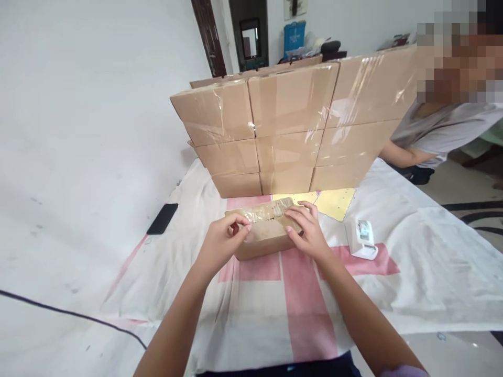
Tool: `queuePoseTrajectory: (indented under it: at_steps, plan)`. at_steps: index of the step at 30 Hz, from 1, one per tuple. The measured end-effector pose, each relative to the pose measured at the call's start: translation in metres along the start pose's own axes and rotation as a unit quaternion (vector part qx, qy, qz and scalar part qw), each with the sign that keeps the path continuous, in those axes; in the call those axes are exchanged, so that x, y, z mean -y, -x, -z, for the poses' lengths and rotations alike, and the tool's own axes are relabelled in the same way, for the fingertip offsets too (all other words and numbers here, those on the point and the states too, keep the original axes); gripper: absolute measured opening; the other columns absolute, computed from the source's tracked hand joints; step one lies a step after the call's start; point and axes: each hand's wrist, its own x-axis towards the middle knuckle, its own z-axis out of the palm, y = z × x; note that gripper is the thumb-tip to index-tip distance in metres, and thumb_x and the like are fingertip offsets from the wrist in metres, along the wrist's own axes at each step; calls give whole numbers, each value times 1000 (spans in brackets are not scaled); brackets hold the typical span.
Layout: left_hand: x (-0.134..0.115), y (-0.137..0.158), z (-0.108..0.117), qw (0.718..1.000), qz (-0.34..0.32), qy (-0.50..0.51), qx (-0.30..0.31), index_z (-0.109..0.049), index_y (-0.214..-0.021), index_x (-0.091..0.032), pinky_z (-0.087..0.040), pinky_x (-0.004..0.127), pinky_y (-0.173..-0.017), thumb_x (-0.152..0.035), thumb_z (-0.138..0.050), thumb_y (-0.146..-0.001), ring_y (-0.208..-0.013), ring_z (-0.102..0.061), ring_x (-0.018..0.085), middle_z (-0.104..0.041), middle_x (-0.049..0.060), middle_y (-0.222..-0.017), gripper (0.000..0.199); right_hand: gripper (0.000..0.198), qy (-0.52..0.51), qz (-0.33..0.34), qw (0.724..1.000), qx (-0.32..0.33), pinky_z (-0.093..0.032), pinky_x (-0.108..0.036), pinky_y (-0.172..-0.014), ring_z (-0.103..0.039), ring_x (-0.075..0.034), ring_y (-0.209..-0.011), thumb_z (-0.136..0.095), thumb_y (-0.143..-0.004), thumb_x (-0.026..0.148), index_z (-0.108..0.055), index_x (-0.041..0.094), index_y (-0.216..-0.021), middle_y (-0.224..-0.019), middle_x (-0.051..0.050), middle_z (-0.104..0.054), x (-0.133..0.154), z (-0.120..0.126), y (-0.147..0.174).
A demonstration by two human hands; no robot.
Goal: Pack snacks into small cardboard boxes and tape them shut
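Note:
A small brown cardboard box (271, 228) lies on the cloth in front of me, with shiny clear tape (261, 212) along its top. My left hand (226, 238) is at the box's left end, thumb and forefinger pinched together at the end of the tape. What lies between those fingertips is mostly hidden, but it looks like the tape's edge. On the right end of the box rests my right hand (306, 228), its fingers spread over the top and the thumb on the near part. The box's far side is out of sight.
A wall of stacked, tape-wrapped cartons (291, 131) stands just behind the box. A white tape dispenser (361, 238) sits to the right, a black phone (162, 219) to the left. Yellow patterned material (334, 201) lies by the cartons. Another person (444, 125) is at the right.

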Motion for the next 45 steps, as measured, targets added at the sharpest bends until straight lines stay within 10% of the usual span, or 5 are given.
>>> queuePoseTrajectory:
  at_steps: [8,31,45]
  plan:
    - [10,-36,-18,996,23,18,88,-72,-86,-22,-46,27,-65,-31,-67,-84,-74,-65,16,-75,1,-89,11,23,-2,-14,1000,-23,-44,-56,-103,-48,-31,-118,-61,-92,29,-65,24,-114,-116,-10,-66,4,-1,1]
    - [5,-53,-50,995,20,-76,61,-71,-93,-21,-49,32,-80,-21,-70,-82,-87,-67,19,-74,1,-94,10,24,-65,-89,994,-13,-46,-54,-105,-53,-30,-121,-61,-94,31,-63,25,-117,-126,-10,-62,12,-2,11]
    - [-1,-40,-39,998,55,-25,26,-66,-94,-21,-40,25,-58,-29,-77,-71,-59,-51,9,-72,0,-92,26,21,-85,-86,992,-37,-46,-54,-106,-53,-30,-120,-63,-93,30,-64,25,-113,-125,-10,-63,11,-5,13]
